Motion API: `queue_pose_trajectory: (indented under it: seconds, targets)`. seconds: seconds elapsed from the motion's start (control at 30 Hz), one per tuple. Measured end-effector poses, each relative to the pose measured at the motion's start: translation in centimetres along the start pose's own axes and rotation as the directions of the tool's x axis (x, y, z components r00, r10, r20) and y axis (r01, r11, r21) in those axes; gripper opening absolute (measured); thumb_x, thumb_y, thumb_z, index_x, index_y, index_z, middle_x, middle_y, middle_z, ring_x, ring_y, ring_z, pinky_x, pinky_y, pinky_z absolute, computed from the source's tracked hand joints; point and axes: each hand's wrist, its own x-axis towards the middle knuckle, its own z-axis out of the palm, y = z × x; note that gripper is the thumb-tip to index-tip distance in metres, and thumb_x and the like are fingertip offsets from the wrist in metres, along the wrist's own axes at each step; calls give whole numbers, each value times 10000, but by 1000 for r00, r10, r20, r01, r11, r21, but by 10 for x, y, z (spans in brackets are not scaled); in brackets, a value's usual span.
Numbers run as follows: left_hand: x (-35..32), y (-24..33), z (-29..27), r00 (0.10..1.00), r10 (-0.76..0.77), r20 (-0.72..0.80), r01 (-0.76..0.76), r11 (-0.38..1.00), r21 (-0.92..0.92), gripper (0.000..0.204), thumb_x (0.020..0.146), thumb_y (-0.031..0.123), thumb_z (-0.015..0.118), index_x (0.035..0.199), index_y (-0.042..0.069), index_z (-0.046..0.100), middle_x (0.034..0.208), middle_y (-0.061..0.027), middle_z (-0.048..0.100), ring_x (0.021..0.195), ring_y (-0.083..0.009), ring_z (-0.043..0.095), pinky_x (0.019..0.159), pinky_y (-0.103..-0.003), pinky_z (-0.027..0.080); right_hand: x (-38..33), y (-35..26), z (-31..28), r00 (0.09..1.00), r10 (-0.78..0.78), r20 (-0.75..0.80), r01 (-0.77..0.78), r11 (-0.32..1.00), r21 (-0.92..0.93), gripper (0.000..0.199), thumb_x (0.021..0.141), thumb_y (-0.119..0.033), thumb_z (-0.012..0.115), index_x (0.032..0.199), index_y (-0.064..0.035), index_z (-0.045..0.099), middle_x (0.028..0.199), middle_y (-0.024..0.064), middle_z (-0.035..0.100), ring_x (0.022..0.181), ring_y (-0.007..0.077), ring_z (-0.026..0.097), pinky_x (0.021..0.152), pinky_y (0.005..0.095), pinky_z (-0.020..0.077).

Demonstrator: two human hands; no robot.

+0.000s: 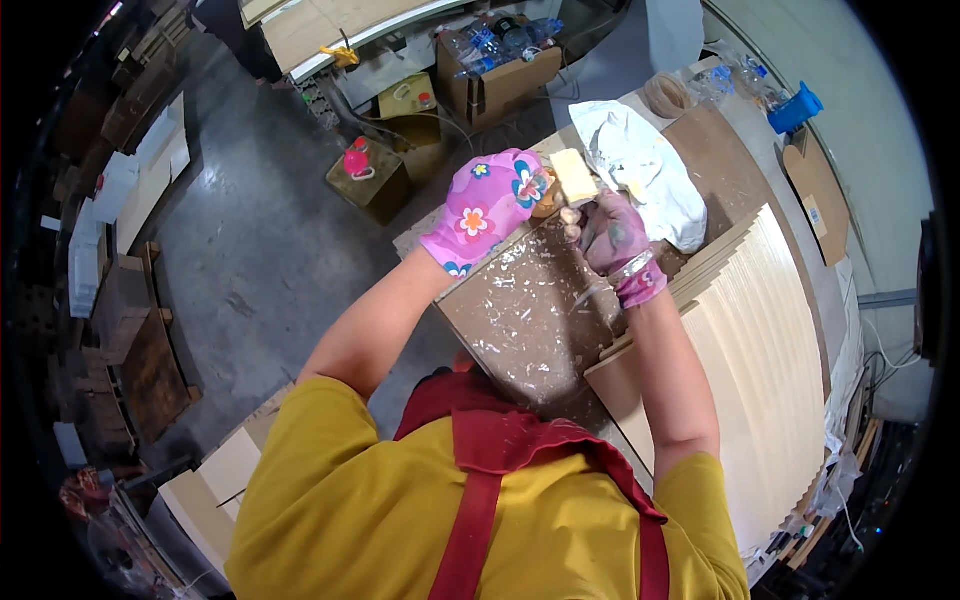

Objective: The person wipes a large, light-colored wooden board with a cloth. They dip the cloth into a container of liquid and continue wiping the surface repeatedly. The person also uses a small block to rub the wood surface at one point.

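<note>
Brown, white-flecked surface before me; its near part runs out of sight beneath my maroon apron. To the right, a fanned stack of pale boards is partly hidden by my right forearm. My right grip, in a stained pink-purple glove with a pale band near the wrist, has its fingers bent; small pale rounded shapes at its tips are either bare fingertips or separate pieces, and I cannot tell how far it is closed, or on what. My left grip, gloved in flowered pink, presents only its back; its fingertips are obscured beside a brown rounded object, mostly covered, and whether I have hold of it cannot be told. Between the two grips, slightly beyond, is a pale yellow block; its contact with my right fingers is unclear. Just right of the block, a crumpled white cloth masks part of the surface. Farther out, past the surface's left edge, two olive cans stand on the floor, the nearer topped by something pink-red. Beyond, a cardboard carton holds clear bottles, overlapped too closely to count.
</note>
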Motion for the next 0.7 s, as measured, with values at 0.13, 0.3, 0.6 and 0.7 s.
queue_pose_trajectory:
  seconds: [0.13, 0.3, 0.6, 0.7]
  targets:
    - [3, -4, 0, 999, -13, 38, 9, 994, 106, 73, 822, 78, 579, 889, 71, 608, 870, -110, 626, 833, -315, 622, 717, -355, 485, -10, 4, 1, 999, -35, 38, 43, 973, -229, 311, 1015, -254, 390, 1208, -44, 515, 926, 95, 627, 702, 164, 580, 556, 274, 471]
    - [2, -14, -1, 998, -47, 41, 47, 999, 5, 105, 811, 66, 579, 911, 64, 612, 851, -109, 612, 819, -304, 620, 711, -349, 483, -17, -10, -6, 983, -137, -120, 52, 840, -540, 329, 961, -272, 539, 1167, -16, 550, 853, 68, 632, 724, 141, 605, 593, 270, 486]
    - [9, -11, -3, 999, -23, 33, 23, 1000, -8, 102, 808, 63, 593, 908, 58, 610, 841, -113, 608, 812, -305, 619, 695, -341, 484, 2, 11, 15, 793, -557, 246, 302, 10, -953, 362, 901, -308, 615, 1155, -52, 579, 1080, 203, 656, 945, 371, 651, 804, 431, 502]
    - [8, -15, -4, 999, -5, 46, 5, 1000, 16, 94, 812, 78, 604, 903, 58, 609, 842, -116, 608, 814, -303, 622, 695, -349, 485, 18, 7, 26, 803, -552, 224, 252, -25, -967, 338, 908, -303, 600, 1136, -55, 579, 1029, 195, 669, 908, 374, 655, 795, 434, 504]
